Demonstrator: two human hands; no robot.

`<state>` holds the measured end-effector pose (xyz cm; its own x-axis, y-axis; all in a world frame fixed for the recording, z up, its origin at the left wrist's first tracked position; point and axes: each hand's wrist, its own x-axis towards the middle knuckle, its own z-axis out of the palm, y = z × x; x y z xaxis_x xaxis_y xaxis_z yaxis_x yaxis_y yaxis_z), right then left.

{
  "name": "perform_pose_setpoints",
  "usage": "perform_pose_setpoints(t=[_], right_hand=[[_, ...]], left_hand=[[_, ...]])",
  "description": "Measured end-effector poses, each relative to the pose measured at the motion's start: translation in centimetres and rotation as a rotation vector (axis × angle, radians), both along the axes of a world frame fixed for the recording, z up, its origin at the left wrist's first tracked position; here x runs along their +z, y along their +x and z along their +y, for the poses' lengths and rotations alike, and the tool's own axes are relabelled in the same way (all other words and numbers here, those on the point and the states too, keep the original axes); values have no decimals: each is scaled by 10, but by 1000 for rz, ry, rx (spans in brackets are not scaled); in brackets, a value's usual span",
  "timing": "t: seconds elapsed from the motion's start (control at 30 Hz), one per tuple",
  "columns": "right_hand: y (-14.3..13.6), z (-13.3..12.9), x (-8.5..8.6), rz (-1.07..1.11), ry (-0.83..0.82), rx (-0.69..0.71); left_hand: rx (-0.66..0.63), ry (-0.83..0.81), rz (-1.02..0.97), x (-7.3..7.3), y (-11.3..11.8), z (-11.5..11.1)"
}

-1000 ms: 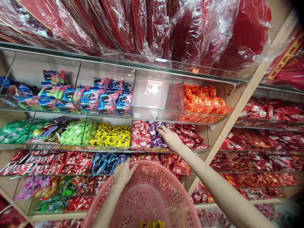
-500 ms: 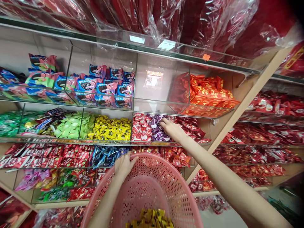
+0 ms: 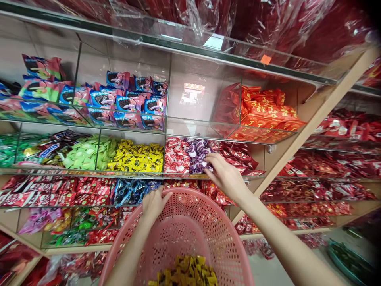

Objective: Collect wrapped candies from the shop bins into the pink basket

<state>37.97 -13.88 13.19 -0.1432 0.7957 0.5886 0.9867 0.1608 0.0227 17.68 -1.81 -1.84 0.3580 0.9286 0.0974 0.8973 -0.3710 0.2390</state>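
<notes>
My left hand (image 3: 154, 204) is closed over the far rim of a pink perforated plastic basket (image 3: 229, 234). Yellow-wrapped candies (image 3: 190, 272) lie in the basket's bottom. At the shelf, my right hand (image 3: 224, 174) is beside a bin of purple-and-white wrapped candies (image 3: 196, 153). Its fingers are curved, with the thumb apart from them, and purple wrappers show by the fingertips; no candy is plainly gripped. Red-and-white wrapped candies (image 3: 176, 155) fill the left part of that compartment. Dark red packets (image 3: 238, 155) lie just behind my right hand.
Clear dividers and a glass shelf edge (image 3: 137, 174) front the bins. Yellow candies (image 3: 135, 157) and light-green packets (image 3: 89, 151) are to the left. Above sit blue-and-pink snack packs (image 3: 127, 101) and orange-red packets (image 3: 268, 109). A wooden upright (image 3: 312, 123) slants at right.
My right hand has drawn back and slightly down from the purple candies, its thumb now showing apart. My left hand stays on the basket rim. The view has shifted slightly.
</notes>
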Motion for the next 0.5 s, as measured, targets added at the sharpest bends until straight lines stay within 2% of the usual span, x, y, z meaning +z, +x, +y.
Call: perform_pose_setpoints(t=[0.1,0.2,0.37,0.43,0.5], right_hand=[[-18,-18,-25,129,-90,104],[-28,-32,-67,185,-322,110],[-25,-48,-147,-10,-724,-64],[-25,-54,-171,-77,-833,-142],[-27,-60,-187,-133,-929,-206]], left_hand=[[8,15,6,-1,1,0],[-2,29,5,0,2,-2],[8,4,16,6,2,-5],[5,7,14,8,2,-5],[1,17,9,7,2,-5]])
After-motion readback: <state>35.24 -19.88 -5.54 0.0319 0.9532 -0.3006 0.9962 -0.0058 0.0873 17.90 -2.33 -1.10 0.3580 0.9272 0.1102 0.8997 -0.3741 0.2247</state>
